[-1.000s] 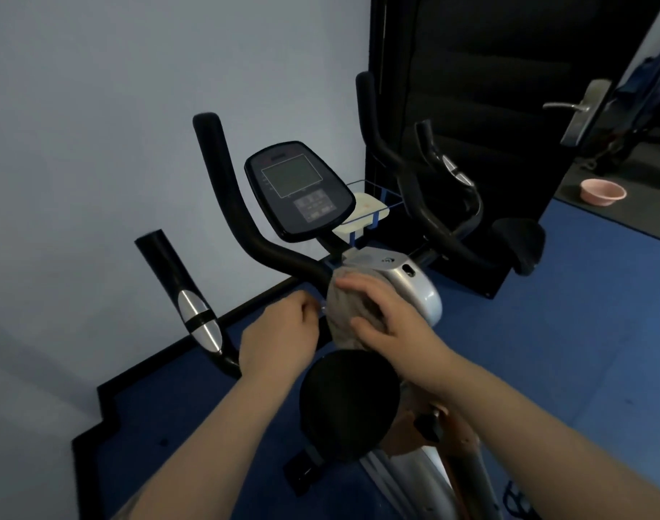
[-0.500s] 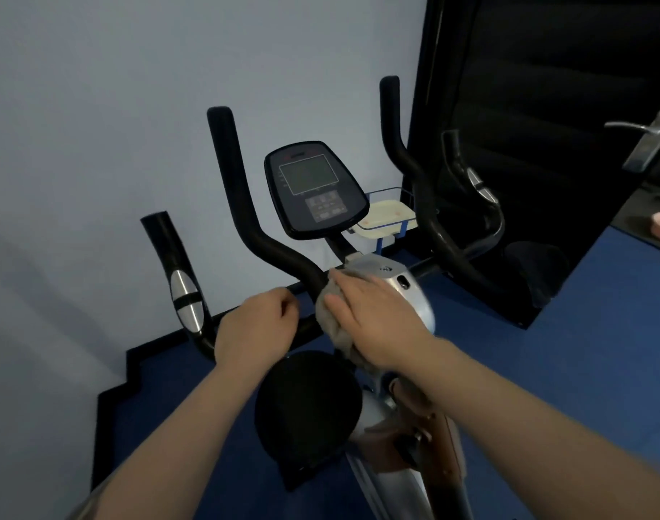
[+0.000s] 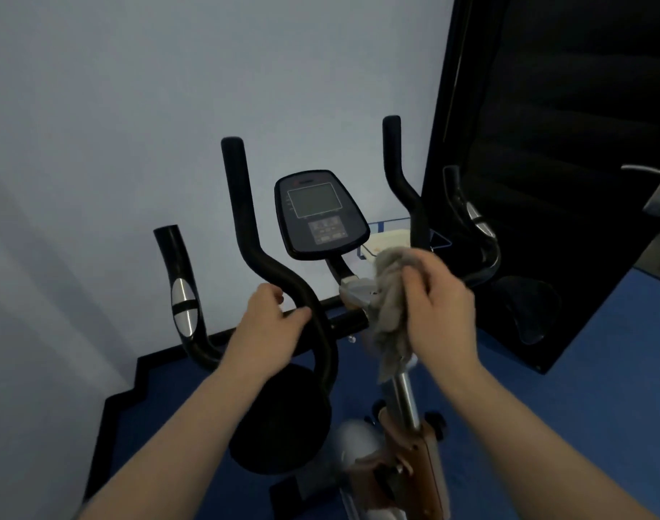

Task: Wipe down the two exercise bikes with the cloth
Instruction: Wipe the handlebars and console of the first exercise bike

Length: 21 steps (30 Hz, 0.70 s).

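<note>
Head view, the only cam: the right hand [image 3: 439, 305] has its fingers curled round a bunched grey cloth [image 3: 392, 294], which is lifted just off the bike [image 3: 362, 290] at the silver housing below the console [image 3: 321, 213]; the cloth's loose tail hangs down along the chrome post [image 3: 405, 395]. The left hand [image 3: 272, 324] grips the bend of the left handlebar [image 3: 279, 272], fingers wrapped round it w/ the thumb on the near side, prob. steadying the frame. Key relation: the console sits up and left of the cloth, face tilted toward the wearer, and the right handlebar [image 3: 403, 189] rises just behind the cloth w/ its long axis near upright, so the right hand is the nearer one for either surface; a wipe there would likely run along that axis. Hard to make out: the right hand and cloth are motion-blurred, so exact contact w/ the housing can't be told. The seat and lower frame are partly cut off at the bottom edge. A 2nd set of bars and a seat shows against the dark panel [image 3: 545, 144] at right; reflection or 2nd bike, unclear.
</note>
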### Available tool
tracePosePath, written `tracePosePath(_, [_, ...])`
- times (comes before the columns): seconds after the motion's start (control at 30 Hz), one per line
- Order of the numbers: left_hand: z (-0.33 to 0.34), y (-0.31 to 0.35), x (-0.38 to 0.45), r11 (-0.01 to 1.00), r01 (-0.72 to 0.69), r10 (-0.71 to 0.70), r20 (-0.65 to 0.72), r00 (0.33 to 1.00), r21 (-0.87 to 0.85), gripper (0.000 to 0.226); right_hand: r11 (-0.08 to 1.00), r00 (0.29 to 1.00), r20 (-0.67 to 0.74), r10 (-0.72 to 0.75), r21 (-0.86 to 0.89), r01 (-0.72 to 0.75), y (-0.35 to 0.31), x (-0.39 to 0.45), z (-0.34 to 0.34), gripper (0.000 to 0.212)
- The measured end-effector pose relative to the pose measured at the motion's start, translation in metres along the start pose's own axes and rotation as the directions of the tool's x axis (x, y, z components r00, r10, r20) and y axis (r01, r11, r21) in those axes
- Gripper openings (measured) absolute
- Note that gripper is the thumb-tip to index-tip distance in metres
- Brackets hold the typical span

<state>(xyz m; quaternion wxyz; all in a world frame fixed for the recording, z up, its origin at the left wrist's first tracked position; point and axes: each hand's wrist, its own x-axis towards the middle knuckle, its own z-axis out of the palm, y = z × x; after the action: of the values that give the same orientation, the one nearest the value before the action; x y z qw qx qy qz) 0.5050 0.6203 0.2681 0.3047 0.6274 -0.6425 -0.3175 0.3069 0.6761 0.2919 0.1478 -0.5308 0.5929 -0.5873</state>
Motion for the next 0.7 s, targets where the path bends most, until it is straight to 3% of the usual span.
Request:
tracePosePath(0.07, [0.013,0.002,-0.012,0.989,-0.044,0.048,-0.023,0.999,0.141,0.057,0.991,0.994,-0.014,-0.108,-0.081,0.107,0.004,0.005,0.000,0.025])
tracePosePath(0.13, [0.018,0.001,-0.016,0.963,-0.097,0.123,-0.088,0.989,0.253,0.060,0.944,0.972,0.190,-0.141,-0.270,0.190,0.017,0.002,0.014,0.024])
tracePosePath(0.2, [0.017,0.001,-0.012,0.978,-0.073,0.090,-0.077,0.993,0.196,0.056,0.782,0.902,0.408,-0.140,-0.514,0.354,0.038,-0.010,0.031,0.030])
tracePosePath(0.23, [0.016,0.000,-0.010,0.989,-0.047,0.056,-0.062,0.996,0.141,0.053,0.701,0.875,0.452,-0.171,-0.568,0.431,0.047,-0.010,0.038,0.032])
tracePosePath(0.3, [0.014,0.001,-0.007,0.997,-0.012,0.017,-0.053,0.998,0.079,0.049,0.646,0.857,0.475,-0.199,-0.594,0.479,0.047,0.009,0.049,0.032])
tracePosePath(0.4, [0.013,0.003,-0.007,0.998,-0.009,0.012,-0.049,0.999,0.061,0.045,0.541,0.823,0.560,-0.091,-0.666,0.513,0.035,0.037,0.067,0.023])
tracePosePath(0.5, [0.011,0.002,-0.009,1.000,-0.002,0.003,-0.072,0.997,0.007,0.041,0.592,0.784,0.598,-0.166,-0.575,0.564,0.027,0.016,0.069,0.011])
tracePosePath(0.57, [0.010,0.001,-0.008,1.000,0.008,-0.009,-0.075,0.997,-0.019,0.036,0.673,0.801,0.541,-0.257,-0.495,0.549,0.030,0.001,0.065,0.010])
tracePosePath(0.7, [0.009,0.001,-0.006,0.998,0.019,-0.026,-0.099,0.995,-0.068,0.021,0.602,0.798,0.589,-0.127,-0.594,0.534,0.031,0.025,0.079,0.022])
